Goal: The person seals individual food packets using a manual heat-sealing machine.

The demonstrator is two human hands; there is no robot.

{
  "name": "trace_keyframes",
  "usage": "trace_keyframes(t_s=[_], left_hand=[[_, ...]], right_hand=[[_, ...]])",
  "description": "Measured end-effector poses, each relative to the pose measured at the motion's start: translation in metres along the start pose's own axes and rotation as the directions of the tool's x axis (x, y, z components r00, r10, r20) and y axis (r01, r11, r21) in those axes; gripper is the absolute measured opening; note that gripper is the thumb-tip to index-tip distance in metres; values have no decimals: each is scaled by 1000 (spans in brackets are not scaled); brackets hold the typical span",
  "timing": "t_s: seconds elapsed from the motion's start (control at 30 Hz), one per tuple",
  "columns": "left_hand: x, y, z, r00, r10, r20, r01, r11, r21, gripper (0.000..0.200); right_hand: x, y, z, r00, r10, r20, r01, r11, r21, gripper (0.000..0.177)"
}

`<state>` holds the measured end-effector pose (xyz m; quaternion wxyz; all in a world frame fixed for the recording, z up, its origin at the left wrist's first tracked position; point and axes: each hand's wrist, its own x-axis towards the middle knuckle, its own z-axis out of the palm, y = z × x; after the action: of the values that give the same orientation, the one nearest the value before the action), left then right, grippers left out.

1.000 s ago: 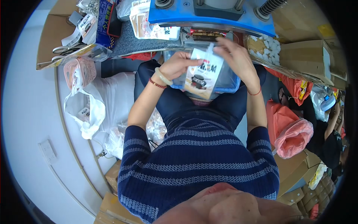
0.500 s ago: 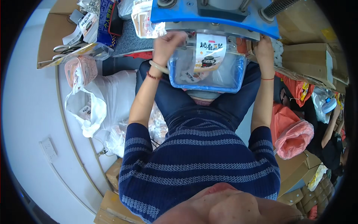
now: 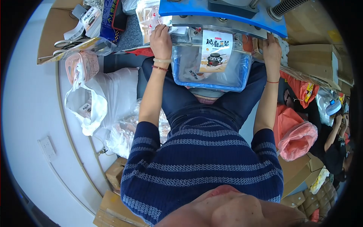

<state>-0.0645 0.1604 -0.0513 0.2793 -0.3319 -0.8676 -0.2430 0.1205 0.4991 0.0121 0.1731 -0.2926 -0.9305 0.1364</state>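
Note:
My left hand (image 3: 161,41) is at the lower right corner of a stack of printed packets (image 3: 146,20), left of a blue press-like machine (image 3: 223,13). Its fingers are curled together there; what they pinch is hidden. My right hand (image 3: 271,52) reaches up to the right end of the machine's metal bar (image 3: 227,25), fingers bent and partly hidden. Between my hands a white printed pouch (image 3: 214,51) with dark lettering and a pot picture hangs below the bar. It overlaps a clear bin with a blue rim (image 3: 211,87), in which another printed piece (image 3: 194,73) lies.
To the left stand a pink basket (image 3: 82,67), an open white bag (image 3: 87,111) and scissors (image 3: 70,43). Cardboard boxes (image 3: 314,62) and a red bag (image 3: 298,140) are on the right. Another person's arm (image 3: 333,134) shows at the far right.
My left hand has moved left and up, from beside the hanging pouch to the packet stack. My right hand stays by the machine's right end, its fingers slightly more extended.

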Motion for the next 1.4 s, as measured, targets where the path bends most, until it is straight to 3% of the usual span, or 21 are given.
trace_keyframes(t_s=[0.07,0.2,0.3,0.33,0.37,0.5,0.57,0.63,0.67,0.73,0.8,0.9,0.97,1.03,1.07,1.13,1.17,1.2,1.23,1.3,1.4], left_hand=[[-6,5,7,996,33,-85,-34,999,-3,29],[-11,-6,-14,1000,-3,4,4,995,-103,34],[6,3,-25,989,-99,112,95,995,35,39],[5,4,-27,988,-96,120,93,995,33,39],[6,6,-27,990,-48,136,58,996,-65,38],[-8,-15,-36,967,2,255,92,931,-353,35],[-4,1,-57,975,-64,214,141,919,-367,28],[2,25,-79,866,-294,404,486,682,-547,25],[3,29,-82,806,-327,494,573,642,-509,24],[9,43,-90,767,-289,572,621,555,-553,21],[12,59,-93,734,-208,647,666,409,-624,20],[19,83,-98,721,-140,678,667,403,-626,21],[29,91,-104,729,-135,671,661,394,-639,23],[30,85,-104,554,-18,833,759,421,-496,23],[28,83,-103,545,-18,838,764,423,-488,23],[24,77,-92,253,119,960,903,328,-279,24],[18,76,-82,370,240,897,867,258,-427,23],[12,77,-73,328,245,912,925,114,-363,24],[9,81,-66,285,254,924,958,-32,-287,26],[11,91,-50,310,197,930,940,-209,-269,29],[28,96,-31,274,189,943,922,-329,-202,31]], right_hand=[[-5,9,-9,997,-21,-68,24,998,54,29],[-21,26,-24,975,-126,-185,159,971,178,25],[-27,0,-32,988,-75,-138,116,941,318,23],[-31,-10,-31,996,52,-78,-17,917,398,23],[-32,-16,-31,985,173,-15,-146,873,466,24],[-50,-31,-35,986,154,-65,-92,823,560,26],[-67,-46,-37,997,70,11,-60,751,658,24],[-87,-73,-35,995,-96,6,69,756,650,20],[-97,-85,-28,985,-167,41,93,714,694,20],[-100,-109,-26,968,-242,66,116,666,737,20],[-87,-131,-46,942,-330,-66,263,600,755,20],[-66,-148,-69,887,-384,-254,442,554,705,21],[-56,-147,-66,872,-423,-247,460,533,710,20],[-48,-138,-66,843,-532,-80,484,685,545,17],[-45,-133,-73,821,-569,41,461,705,539,18],[-46,-124,-67,806,-573,147,428,736,524,21],[-44,-119,-62,772,-583,252,411,762,501,24],[-42,-114,-54,788,-516,335,267,778,569,27],[-42,-107,-45,789,-517,332,271,778,567,27],[-40,-91,-33,947,-296,125,210,864,459,28],[-31,-63,-62,949,-315,-8,314,944,105,29]])
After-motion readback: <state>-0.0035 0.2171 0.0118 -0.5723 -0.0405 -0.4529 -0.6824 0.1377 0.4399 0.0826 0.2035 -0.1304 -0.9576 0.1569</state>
